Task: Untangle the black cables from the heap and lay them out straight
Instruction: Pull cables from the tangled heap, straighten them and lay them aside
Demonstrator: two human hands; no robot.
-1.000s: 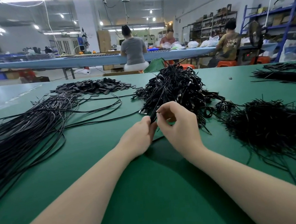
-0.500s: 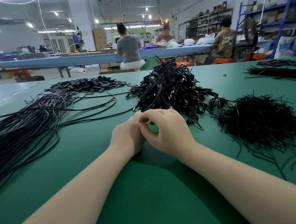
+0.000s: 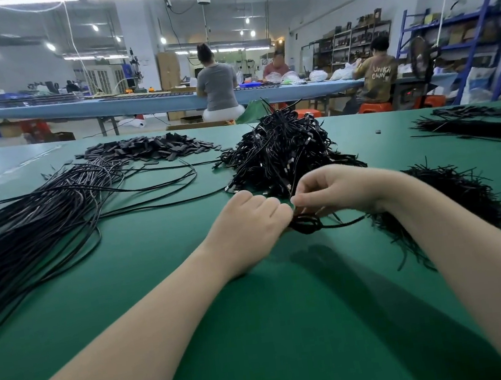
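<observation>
A tangled heap of black cables [image 3: 282,150] with metal-tipped plugs sits on the green table [image 3: 261,332] just beyond my hands. A small coiled black cable [image 3: 306,224] lies on the table in front of the heap, one end trailing right. My left hand [image 3: 247,222] grips the coil at its left side, fingers curled. My right hand [image 3: 338,189] hovers over the coil, with thumb and fingers pinching a strand of it. A wide sheaf of long, straightened black cables [image 3: 34,224] stretches across the table's left side.
A bushy pile of short black ties [image 3: 453,195] lies under my right forearm. Flat black pieces [image 3: 148,147] are heaped at the back left. More cable bundles [image 3: 482,124] lie far right. Three people sit at a blue bench [image 3: 148,102] behind.
My hands have drawn a coiled cable out of the heap toward me. My right hand has shifted right and lifted, and the coil now shows between both hands.
</observation>
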